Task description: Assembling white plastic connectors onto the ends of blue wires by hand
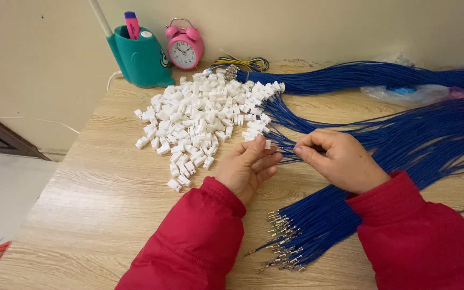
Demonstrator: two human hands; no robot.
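My left hand [248, 167] pinches a small white plastic connector [267, 144] between thumb and forefinger. My right hand [339, 160] pinches a thin blue wire [287, 159] just beside it, its fingertips nearly touching the left hand's. Both sleeves are red. A heap of loose white connectors [189, 123] lies left of the hands. A fan of blue wires [291, 126] with connectors fitted on their ends spreads behind my hands. A bundle of blue wires with bare metal terminals [283, 241] lies between my forearms.
A wooden table [103, 204] carries everything; its left edge drops to the floor. At the back stand a teal pen holder [140, 59] and a pink alarm clock [185, 48]. A thick blue wire bundle [361, 75] and a clear plastic bag [404, 94] lie far right.
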